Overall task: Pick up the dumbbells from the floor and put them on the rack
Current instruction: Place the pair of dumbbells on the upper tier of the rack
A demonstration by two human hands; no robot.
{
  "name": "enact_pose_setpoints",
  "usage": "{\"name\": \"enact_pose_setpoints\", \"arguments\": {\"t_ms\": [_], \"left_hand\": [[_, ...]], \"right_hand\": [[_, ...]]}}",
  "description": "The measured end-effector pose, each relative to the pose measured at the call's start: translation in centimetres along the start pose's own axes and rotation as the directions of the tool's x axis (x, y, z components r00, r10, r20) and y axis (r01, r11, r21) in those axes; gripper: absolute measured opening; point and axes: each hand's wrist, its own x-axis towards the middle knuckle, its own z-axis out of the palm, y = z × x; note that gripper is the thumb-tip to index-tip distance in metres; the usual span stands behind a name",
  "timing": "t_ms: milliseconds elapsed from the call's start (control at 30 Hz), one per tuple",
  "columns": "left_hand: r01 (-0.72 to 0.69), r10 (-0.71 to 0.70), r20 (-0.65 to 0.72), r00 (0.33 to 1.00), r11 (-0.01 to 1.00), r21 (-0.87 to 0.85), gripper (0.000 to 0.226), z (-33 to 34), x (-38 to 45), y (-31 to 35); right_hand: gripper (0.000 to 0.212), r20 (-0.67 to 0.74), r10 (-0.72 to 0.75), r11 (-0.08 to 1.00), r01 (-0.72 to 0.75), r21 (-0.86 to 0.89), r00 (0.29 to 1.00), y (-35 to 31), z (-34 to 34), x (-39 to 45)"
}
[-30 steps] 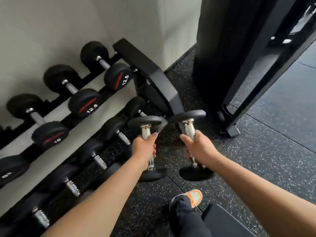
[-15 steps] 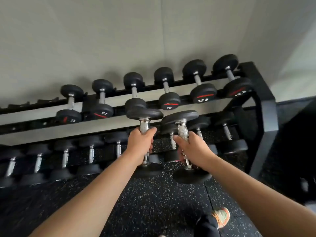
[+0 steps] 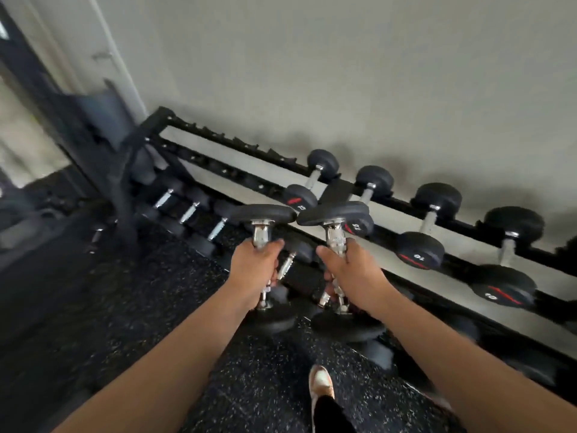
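Observation:
My left hand (image 3: 254, 270) is closed around the chrome handle of a black dumbbell (image 3: 263, 213), held upright in the air. My right hand (image 3: 352, 273) grips a second black dumbbell (image 3: 337, 212) the same way, its top head almost touching the other one. Both are carried in front of the two-tier black rack (image 3: 237, 145). The left stretch of the rack's upper tier holds no dumbbells. The lower heads of the held dumbbells are blurred below my wrists.
Racked dumbbells marked 15 (image 3: 299, 196) and 10 (image 3: 420, 250) sit on the upper tier to the right; several more line the lower tier (image 3: 187, 212). A dark machine frame (image 3: 46, 98) stands at the left. My shoe (image 3: 321, 382) is on the speckled rubber floor (image 3: 125, 292).
The view has swung left along the rack, now showing its left end and the unfilled upper cradles. Both hands still hold their dumbbells upright, side by side.

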Motion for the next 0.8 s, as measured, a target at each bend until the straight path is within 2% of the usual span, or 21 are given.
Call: {"name": "enact_pose_setpoints", "arguments": {"t_ms": [167, 300, 433, 600, 733, 800], "left_hand": [[-0.011, 0.006, -0.199, 0.98, 1.0, -0.025, 0.02, -5.4, 5.1, 2.0], [-0.015, 0.021, -0.389, 0.921, 1.0, 0.019, 0.019, -9.1, 8.6, 3.5], [-0.022, 0.024, -0.507, 0.862, 1.0, 0.01, 0.016, -12.4, 11.3, 4.2], [0.019, -0.016, -0.579, 0.815, 1.0, -0.002, 0.021, -15.9, 14.3, 4.5], [0.041, -0.057, -0.611, 0.789, 0.998, -0.041, 0.021, -19.5, 18.0, 4.3], [0.047, -0.067, -0.612, 0.788, 0.998, -0.049, 0.021, -21.0, 19.6, 4.1]], "right_hand": [[0.027, 0.186, -0.117, 0.992, 0.123, -0.019, 0.976, -3.6, 5.7, 8.5], [0.023, 0.337, -0.187, 0.981, 0.194, 0.014, 0.923, -6.5, 9.8, 14.5], [0.024, 0.452, -0.243, 0.967, 0.253, 0.04, 0.858, -9.1, 13.6, 19.4], [0.017, 0.562, -0.295, 0.953, 0.277, 0.12, 0.773, -11.3, 18.2, 23.7], [0.027, 0.593, -0.308, 0.948, 0.29, 0.13, 0.744, -13.3, 22.9, 26.8], [0.021, 0.598, -0.306, 0.947, 0.304, 0.108, 0.741, -14.0, 24.6, 28.1]]}}
